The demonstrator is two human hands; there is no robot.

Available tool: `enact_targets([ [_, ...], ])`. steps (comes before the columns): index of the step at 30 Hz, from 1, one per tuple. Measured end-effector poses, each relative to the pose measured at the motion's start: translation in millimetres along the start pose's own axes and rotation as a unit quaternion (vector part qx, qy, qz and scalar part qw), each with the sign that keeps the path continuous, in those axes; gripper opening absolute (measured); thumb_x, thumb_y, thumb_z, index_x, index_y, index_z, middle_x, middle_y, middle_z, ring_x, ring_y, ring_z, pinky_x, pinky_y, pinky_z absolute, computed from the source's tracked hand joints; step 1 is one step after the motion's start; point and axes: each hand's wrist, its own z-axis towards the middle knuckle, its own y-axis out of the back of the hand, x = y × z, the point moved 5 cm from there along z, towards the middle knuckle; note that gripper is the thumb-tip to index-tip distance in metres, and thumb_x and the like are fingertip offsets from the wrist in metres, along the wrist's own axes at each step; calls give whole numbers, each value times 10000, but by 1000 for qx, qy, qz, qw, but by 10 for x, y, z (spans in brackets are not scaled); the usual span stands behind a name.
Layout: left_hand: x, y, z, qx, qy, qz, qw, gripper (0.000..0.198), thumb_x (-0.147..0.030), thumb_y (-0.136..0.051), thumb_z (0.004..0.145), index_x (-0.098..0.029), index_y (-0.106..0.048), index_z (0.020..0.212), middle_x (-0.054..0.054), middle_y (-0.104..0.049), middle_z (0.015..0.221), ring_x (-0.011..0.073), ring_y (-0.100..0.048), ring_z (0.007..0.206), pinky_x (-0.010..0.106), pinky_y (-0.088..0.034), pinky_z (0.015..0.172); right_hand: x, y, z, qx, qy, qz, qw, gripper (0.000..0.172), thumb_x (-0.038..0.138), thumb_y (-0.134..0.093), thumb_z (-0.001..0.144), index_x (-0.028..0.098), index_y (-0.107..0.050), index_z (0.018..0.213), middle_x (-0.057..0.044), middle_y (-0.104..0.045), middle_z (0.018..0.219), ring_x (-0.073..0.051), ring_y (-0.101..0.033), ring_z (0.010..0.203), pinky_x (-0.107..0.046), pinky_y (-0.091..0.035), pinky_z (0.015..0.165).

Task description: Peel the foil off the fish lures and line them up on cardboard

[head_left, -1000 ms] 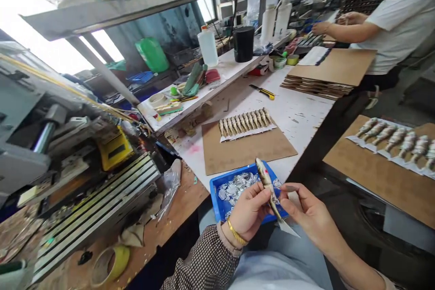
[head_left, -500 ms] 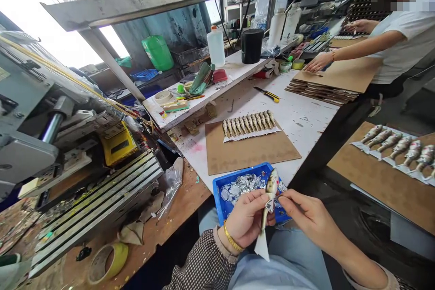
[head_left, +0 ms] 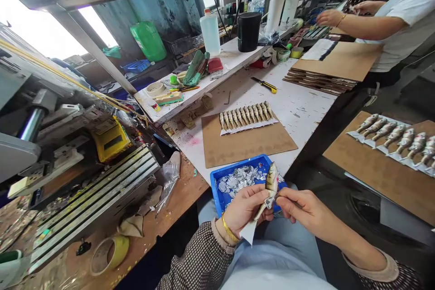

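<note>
My left hand (head_left: 249, 208) is closed around the middle of a painted fish-shaped lure (head_left: 272, 177). The lure has a dark-striped back, a pale belly with a red mark and a white tail piece; its head points up and away from me. At its narrow part sits a crumpled bit of silvery foil (head_left: 269, 201). The thumb and fingertips of my right hand (head_left: 302, 210) pinch together at that foil's edge. Below both hands is a blue tray (head_left: 217, 190) holding many silvery foil scraps (head_left: 238, 180).
A row of similar fish lures (head_left: 245, 117) lies on a cardboard sheet (head_left: 238, 152). More lures (head_left: 396, 136) rest on cardboard to my right. A yellow-handled utility knife (head_left: 267, 85) lies on the white table. Behind a cardboard stack (head_left: 322, 74) a co-worker's arms (head_left: 360, 25) reach out.
The lure has turned in my left hand, its tail swinging left and its striped back showing more. The co-worker's hand has lifted off the stack, where a white-and-dark strip now lies.
</note>
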Motion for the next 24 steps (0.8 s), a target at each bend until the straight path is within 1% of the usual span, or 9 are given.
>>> enact_targets([
  [1, 4, 1, 3, 0, 1, -1, 1000, 338, -358, -836, 741, -107, -685, 910, 8, -572, 689, 68, -504, 551, 197, -458, 551, -12, -22, -9, 8, -2, 2, 1000, 442, 526, -398, 1021, 194, -532, 762, 22, -558, 635, -104, -505, 571, -238, -369, 559],
  [3, 12, -2, 6, -2, 4, -2, 1000, 344, -360, -843, 734, -107, -687, 907, 11, -577, 702, 68, -510, 560, 201, -467, 564, -28, -54, -24, 0, 2, -14, 1000, 447, 526, -367, 1030, 197, -514, 766, 28, -535, 630, -103, -474, 568, -243, -347, 557],
  [7, 15, -30, 2, -11, -7, -4, 1000, 364, -360, -864, 710, -103, -695, 903, 17, -588, 734, 64, -517, 576, 189, -439, 559, -41, -115, -41, -49, 20, -100, 994, 442, 583, -402, 1003, 196, -537, 838, 23, -541, 660, -121, -461, 591, -261, -313, 566],
  [10, 29, -29, 7, -29, -22, -10, 999, 378, -354, -877, 696, -98, -701, 912, 22, -596, 748, 66, -533, 617, 170, -426, 573, -44, -154, -56, -94, 33, -179, 979, 449, 621, -445, 973, 199, -544, 856, 16, -557, 648, -134, -466, 561, -268, -297, 551],
  [13, 70, -23, 23, -25, -26, -8, 999, 373, -357, -864, 715, -101, -700, 932, 12, -580, 733, 60, -505, 598, 167, -403, 550, -38, -177, -78, -131, 64, -247, 958, 419, 577, -435, 995, 207, -516, 817, 11, -569, 647, -139, -491, 551, -272, -308, 555],
  [15, 103, -14, 32, -26, -29, -13, 999, 346, -347, -852, 733, -106, -690, 920, 2, -567, 718, 55, -492, 582, 169, -401, 547, -34, -187, -92, -142, 88, -274, 947, 393, 541, -426, 1012, 210, -499, 812, 9, -578, 657, -141, -516, 559, -273, -320, 564],
  [19, 133, -14, 37, -41, -62, -38, 996, 309, -329, -848, 744, -114, -663, 867, 11, -599, 748, 64, -536, 615, 183, -447, 612, -55, -191, -106, -149, 94, -288, 941, 373, 505, -412, 1027, 218, -457, 793, 14, -581, 652, -144, -536, 566, -278, -316, 569],
  [22, 141, -25, 36, -58, -87, -43, 994, 315, -322, -847, 750, -111, -675, 908, 16, -618, 779, 70, -558, 652, 186, -451, 638, -100, -204, -114, -137, 58, -259, 954, 387, 517, -403, 1026, 219, -451, 783, 13, -585, 654, -148, -536, 582, -280, -308, 580],
  [24, 133, -36, 38, -57, -110, -41, 991, 321, -308, -844, 756, -108, -689, 954, 24, -634, 819, 78, -577, 699, 196, -460, 692, -144, -212, -124, -124, 22, -228, 965, 415, 543, -402, 1018, 217, -452, 766, 13, -579, 653, -146, -519, 587, -278, -301, 581],
])
